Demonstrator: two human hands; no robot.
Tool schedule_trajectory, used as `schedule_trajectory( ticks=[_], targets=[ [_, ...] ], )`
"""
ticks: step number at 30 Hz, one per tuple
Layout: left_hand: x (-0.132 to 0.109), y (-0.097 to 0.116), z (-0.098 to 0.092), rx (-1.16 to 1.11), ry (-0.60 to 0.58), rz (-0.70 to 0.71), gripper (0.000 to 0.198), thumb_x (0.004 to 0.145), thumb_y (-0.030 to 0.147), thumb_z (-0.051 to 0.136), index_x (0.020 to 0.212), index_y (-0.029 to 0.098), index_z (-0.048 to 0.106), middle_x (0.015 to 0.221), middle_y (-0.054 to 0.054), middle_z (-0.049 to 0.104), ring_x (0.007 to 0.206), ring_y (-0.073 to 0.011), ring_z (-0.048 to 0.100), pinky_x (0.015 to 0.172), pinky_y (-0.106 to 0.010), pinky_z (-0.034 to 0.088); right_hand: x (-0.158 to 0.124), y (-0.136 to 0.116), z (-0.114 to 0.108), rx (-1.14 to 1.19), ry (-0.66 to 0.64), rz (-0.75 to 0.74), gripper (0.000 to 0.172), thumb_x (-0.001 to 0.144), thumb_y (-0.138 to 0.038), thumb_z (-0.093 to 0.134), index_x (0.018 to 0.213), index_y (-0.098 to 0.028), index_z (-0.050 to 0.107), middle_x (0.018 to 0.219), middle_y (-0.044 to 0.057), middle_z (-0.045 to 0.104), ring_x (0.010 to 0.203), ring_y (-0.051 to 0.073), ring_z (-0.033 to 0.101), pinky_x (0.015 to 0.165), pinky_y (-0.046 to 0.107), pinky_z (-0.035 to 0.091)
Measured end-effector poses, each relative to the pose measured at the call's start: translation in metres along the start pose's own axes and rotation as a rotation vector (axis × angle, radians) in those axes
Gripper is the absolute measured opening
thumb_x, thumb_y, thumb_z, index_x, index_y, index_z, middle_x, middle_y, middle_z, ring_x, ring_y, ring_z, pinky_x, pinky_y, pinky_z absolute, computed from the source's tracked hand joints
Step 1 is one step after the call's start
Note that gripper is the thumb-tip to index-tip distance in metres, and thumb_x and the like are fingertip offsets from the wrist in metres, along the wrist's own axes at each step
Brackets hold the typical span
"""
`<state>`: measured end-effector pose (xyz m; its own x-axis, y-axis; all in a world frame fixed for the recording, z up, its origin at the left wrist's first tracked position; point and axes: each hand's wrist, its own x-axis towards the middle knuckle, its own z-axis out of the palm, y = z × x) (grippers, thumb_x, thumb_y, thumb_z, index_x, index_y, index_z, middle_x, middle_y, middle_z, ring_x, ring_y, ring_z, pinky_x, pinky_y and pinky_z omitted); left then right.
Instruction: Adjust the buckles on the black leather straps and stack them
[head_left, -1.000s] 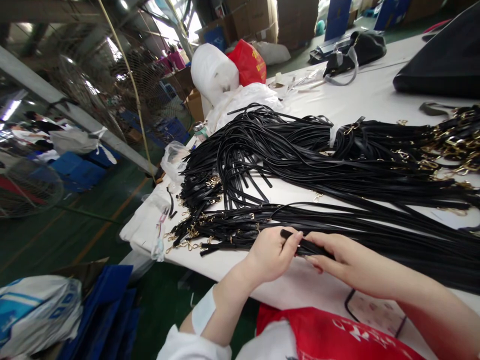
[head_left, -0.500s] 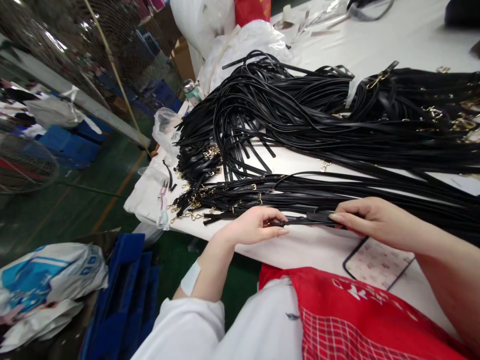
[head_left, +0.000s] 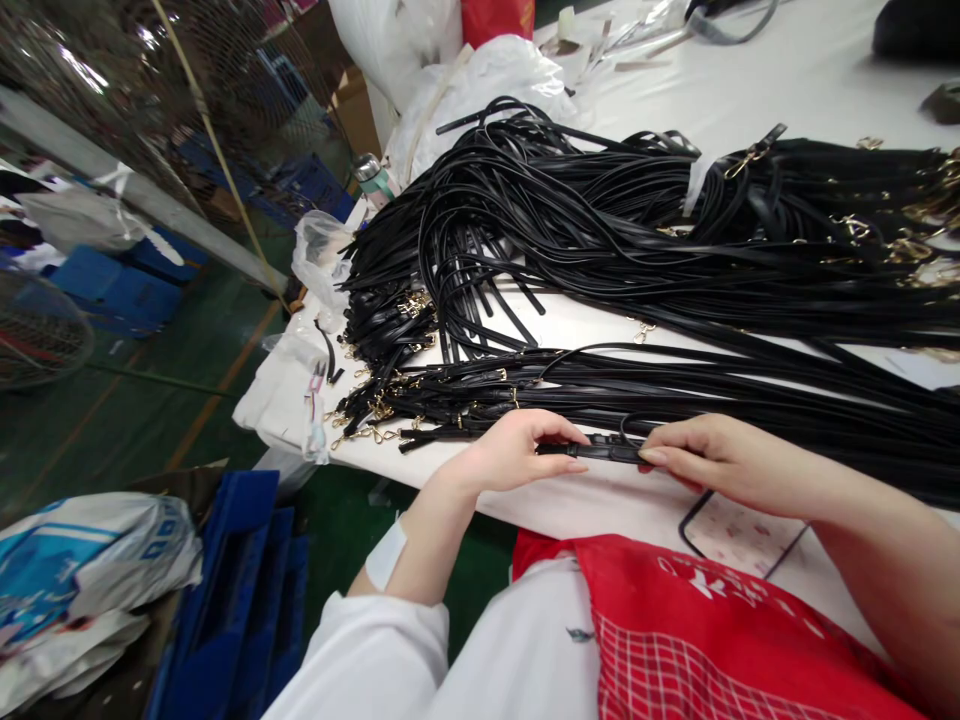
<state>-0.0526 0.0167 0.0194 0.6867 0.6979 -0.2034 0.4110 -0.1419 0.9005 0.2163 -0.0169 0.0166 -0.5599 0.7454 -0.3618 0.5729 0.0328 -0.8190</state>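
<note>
Between my two hands runs a narrow black strap, held over the near edge of the table. My left hand pinches one end of it between thumb and fingers. A short way to the right, my right hand is closed on the same strap, thumb on top. Part of the strap is hidden by my fingers. Just behind my hands lies a row of black straps with gold-coloured clasps and buckles at their left ends. Farther back is a large heap of loose black straps.
A phone-like flat thing with a patterned face lies by my right wrist. Small snips rest at the table's left end, near clear plastic. Blue crates and a white bag stand below left. A bottle stands behind the heap.
My right hand has come left, closer to my left hand, along the strap. My left hand keeps its pinch. The whole view has shifted slightly.
</note>
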Motion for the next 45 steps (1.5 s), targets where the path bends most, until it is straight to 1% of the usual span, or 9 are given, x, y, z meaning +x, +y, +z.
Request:
schedule_trajectory(
  ticks=[4,9,11,18,24,30,33,37,45],
  targets=[
    [0.007,0.005,0.014,0.018,0.047,0.027,0.027,0.075,0.027,0.077,0.100,0.017,0.073,0.094,-0.005,0.074,0.082,-0.0156,0.066,0.077,-0.025,0.052,0.005,-0.001,0.010,0.026,0.024,-0.010,0.040,0.093,-0.050,0.044,0.078,-0.021,0.067,0.068,-0.001,0.060,0.066,0.016,0.053,0.063,0.026,0.039],
    [0.012,0.000,0.032,-0.278,0.154,-0.129,0.035,0.069,0.030,0.082,0.098,0.012,0.071,0.085,-0.006,0.074,0.070,-0.0132,0.065,0.064,-0.022,0.051,0.007,0.006,0.016,0.108,0.089,0.077,0.040,0.088,-0.045,0.048,0.059,-0.018,0.052,0.055,-0.004,0.037,0.055,0.011,0.033,0.053,0.025,0.027],
    [0.013,-0.002,0.037,-0.283,0.159,-0.122,0.036,0.068,0.033,0.083,0.096,0.012,0.072,0.084,-0.006,0.074,0.069,-0.0127,0.064,0.064,-0.021,0.050,0.007,0.008,0.017,0.166,0.088,0.102,0.038,0.084,-0.042,0.051,0.056,-0.017,0.047,0.055,-0.005,0.033,0.054,0.010,0.029,0.051,0.024,0.025],
    [0.017,0.006,0.042,-0.116,0.237,0.000,0.026,0.068,0.031,0.083,0.087,0.015,0.075,0.085,-0.004,0.075,0.073,-0.0136,0.066,0.070,-0.022,0.051,0.007,0.006,0.019,0.229,0.093,0.076,0.040,0.084,-0.045,0.050,0.056,-0.017,0.049,0.055,-0.004,0.034,0.056,0.011,0.030,0.052,0.025,0.024],
    [0.021,0.007,0.051,-0.107,0.237,0.033,0.027,0.067,0.029,0.084,0.088,0.015,0.076,0.084,-0.004,0.076,0.075,-0.0143,0.068,0.072,-0.022,0.052,0.008,-0.002,0.022,0.235,0.068,-0.012,0.049,0.090,-0.057,0.046,0.067,-0.016,0.059,0.065,0.001,0.051,0.064,0.014,0.044,0.059,0.025,0.035],
    [0.015,0.007,0.030,-0.029,0.268,0.116,0.027,0.069,0.031,0.083,0.090,0.015,0.075,0.086,-0.004,0.076,0.074,-0.0141,0.069,0.071,-0.022,0.053,0.003,0.006,0.015,0.285,0.022,0.023,0.056,0.092,-0.063,0.041,0.074,-0.016,0.064,0.059,-0.002,0.049,0.054,0.011,0.040,0.052,0.024,0.032],
    [0.012,0.006,0.021,0.002,0.250,0.160,0.028,0.068,0.031,0.084,0.089,0.015,0.075,0.087,-0.005,0.077,0.075,-0.0144,0.069,0.073,-0.022,0.053,0.002,0.007,0.012,0.225,0.058,0.010,0.052,0.091,-0.060,0.046,0.068,-0.016,0.063,0.060,-0.001,0.052,0.058,0.012,0.043,0.056,0.024,0.034],
    [0.013,0.007,0.029,0.050,0.192,0.176,0.027,0.072,0.032,0.081,0.093,0.016,0.075,0.090,-0.005,0.077,0.080,-0.0153,0.071,0.076,-0.022,0.053,0.007,-0.004,0.015,0.156,0.058,-0.035,0.046,0.092,-0.053,0.047,0.070,-0.017,0.064,0.066,0.001,0.059,0.065,0.014,0.050,0.063,0.025,0.037],
    [0.002,0.015,0.027,0.240,0.202,0.252,0.028,0.078,0.038,0.075,0.094,0.015,0.075,0.090,-0.005,0.076,0.078,-0.0146,0.069,0.068,-0.021,0.050,0.016,-0.006,0.023,0.004,0.039,0.036,0.055,0.092,-0.060,0.042,0.065,-0.016,0.062,0.057,-0.001,0.052,0.054,0.011,0.042,0.052,0.024,0.031]
  ],
)
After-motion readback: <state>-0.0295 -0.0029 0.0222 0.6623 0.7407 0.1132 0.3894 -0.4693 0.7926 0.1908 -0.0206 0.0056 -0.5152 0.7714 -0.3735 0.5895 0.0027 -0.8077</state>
